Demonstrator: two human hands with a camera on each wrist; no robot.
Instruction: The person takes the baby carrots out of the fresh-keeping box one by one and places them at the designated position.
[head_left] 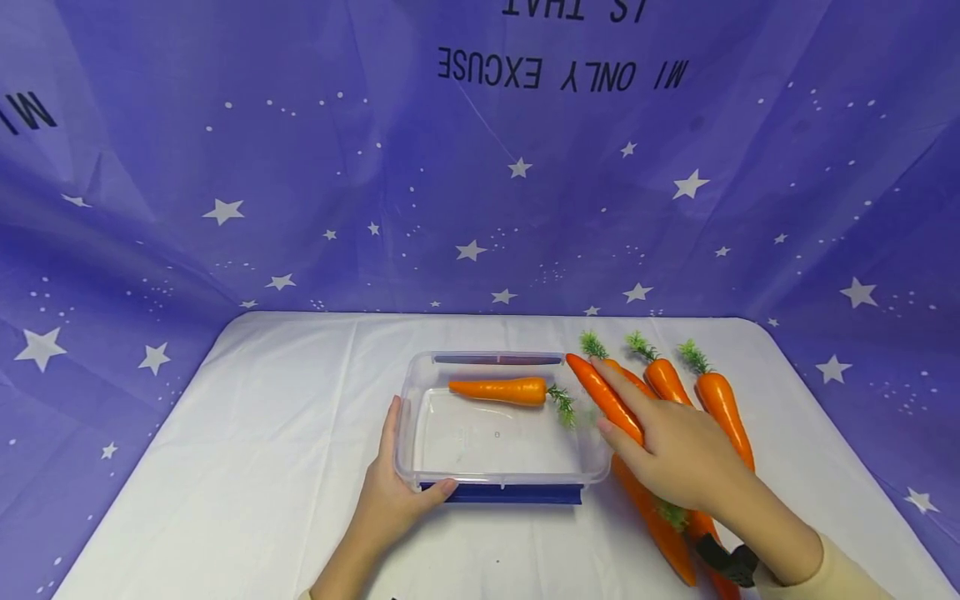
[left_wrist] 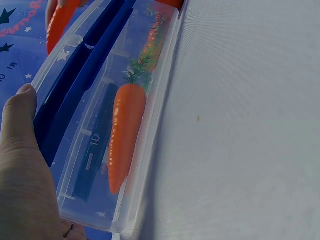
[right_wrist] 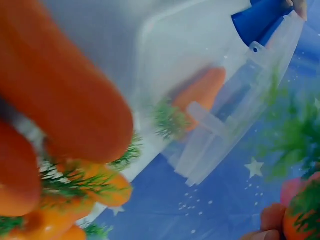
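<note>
A clear plastic food container (head_left: 495, 478) with blue side latches sits on the white table, lid off. Inside, near its far wall, one orange carrot (head_left: 498, 391) lies crosswise, its green top to the right. My left hand (head_left: 393, 496) grips the container's near left corner, thumb on the front blue latch (head_left: 517, 493) and fingers along the left wall. My right hand (head_left: 686, 450) holds another carrot (head_left: 602, 397) by the container's right side, its tip pointing away and left. The thumb and fingers lie along that carrot; its green top (head_left: 671, 515) shows below the palm.
More carrots lie on the table to the right, partly under my right arm, among them one carrot (head_left: 726, 417) at the outer side. A black band (head_left: 727, 560) is on the right wrist. A purple star-printed cloth (head_left: 420, 208) hangs behind the table (head_left: 247, 450).
</note>
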